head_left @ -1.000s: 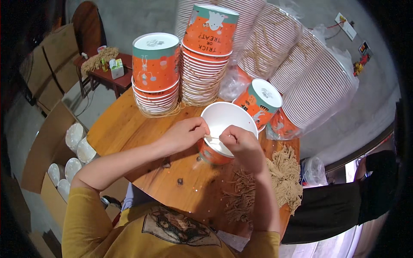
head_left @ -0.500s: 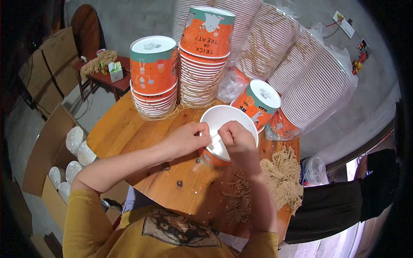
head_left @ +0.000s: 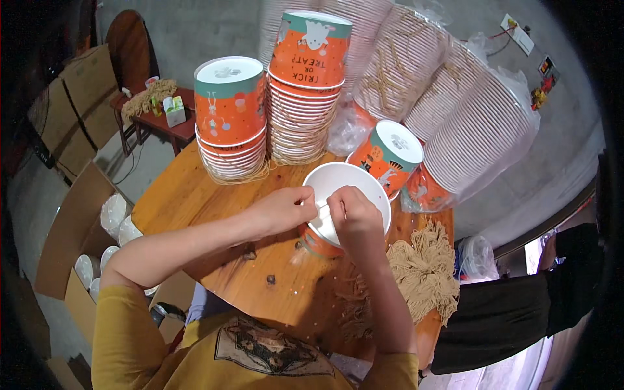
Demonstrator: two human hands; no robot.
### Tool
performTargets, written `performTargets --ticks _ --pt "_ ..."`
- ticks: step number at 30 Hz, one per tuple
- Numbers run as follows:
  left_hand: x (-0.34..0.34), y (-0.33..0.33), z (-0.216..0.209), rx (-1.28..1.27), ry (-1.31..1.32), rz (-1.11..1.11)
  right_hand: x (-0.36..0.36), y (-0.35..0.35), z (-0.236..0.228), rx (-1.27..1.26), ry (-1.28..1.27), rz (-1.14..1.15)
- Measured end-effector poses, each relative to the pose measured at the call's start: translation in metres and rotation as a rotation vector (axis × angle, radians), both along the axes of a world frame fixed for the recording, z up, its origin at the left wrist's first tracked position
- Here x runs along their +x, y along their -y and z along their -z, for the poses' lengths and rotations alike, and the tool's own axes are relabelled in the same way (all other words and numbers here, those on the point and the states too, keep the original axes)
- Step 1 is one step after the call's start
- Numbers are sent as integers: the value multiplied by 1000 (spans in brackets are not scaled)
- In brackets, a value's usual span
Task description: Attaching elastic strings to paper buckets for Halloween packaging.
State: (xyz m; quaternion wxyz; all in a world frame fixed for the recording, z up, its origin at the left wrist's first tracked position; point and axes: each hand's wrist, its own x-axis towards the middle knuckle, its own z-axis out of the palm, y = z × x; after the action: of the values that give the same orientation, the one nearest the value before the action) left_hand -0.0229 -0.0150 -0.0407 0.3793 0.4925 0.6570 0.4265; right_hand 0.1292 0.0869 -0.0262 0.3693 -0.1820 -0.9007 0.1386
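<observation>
An orange paper bucket point(head_left: 364, 175) with a white inside stands on the wooden table point(head_left: 227, 240), its mouth facing up. At its left rim my left hand point(head_left: 286, 209) is closed, thumb and fingers pinched together. My right hand point(head_left: 354, 224) is closed too, held over the bucket's mouth close to the left one. Whatever the fingers pinch is too small or hidden to make out. A bundle of tan cords point(head_left: 426, 273) lies by my right forearm at the table's right side.
Upside-down bucket stacks with cord handles point(head_left: 231, 107) point(head_left: 309, 78) stand at the back. Plastic-wrapped bucket stacks point(head_left: 474, 130) lean behind, near another upturned bucket point(head_left: 390, 153). A carton of white-wrapped items point(head_left: 71, 240) sits at left; a person in dark clothes point(head_left: 500, 312) is at right.
My right hand has shifted slightly within the bucket's mouth, its fingers now pointing up more. My left hand has barely moved, and the bucket stays in place.
</observation>
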Motion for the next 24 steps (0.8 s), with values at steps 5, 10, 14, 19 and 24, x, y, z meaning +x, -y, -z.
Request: performTargets --ticks 5,10,14,19,24 --pt "-7 -8 -19 -70 -320 -26 7 0 -4 -52 61 0" --pt "-37 -33 -19 215 -782 -64 29 3 -47 -992 -138 -185" --pt "-51 -56 -17 418 -906 25 54 3 -53 -1246 -363 -232" --pt "-62 -77 -22 574 -907 165 66 4 -51 -1462 -706 -318" --pt "-35 -66 -33 739 -746 53 56 15 -54 -1563 -774 -351"
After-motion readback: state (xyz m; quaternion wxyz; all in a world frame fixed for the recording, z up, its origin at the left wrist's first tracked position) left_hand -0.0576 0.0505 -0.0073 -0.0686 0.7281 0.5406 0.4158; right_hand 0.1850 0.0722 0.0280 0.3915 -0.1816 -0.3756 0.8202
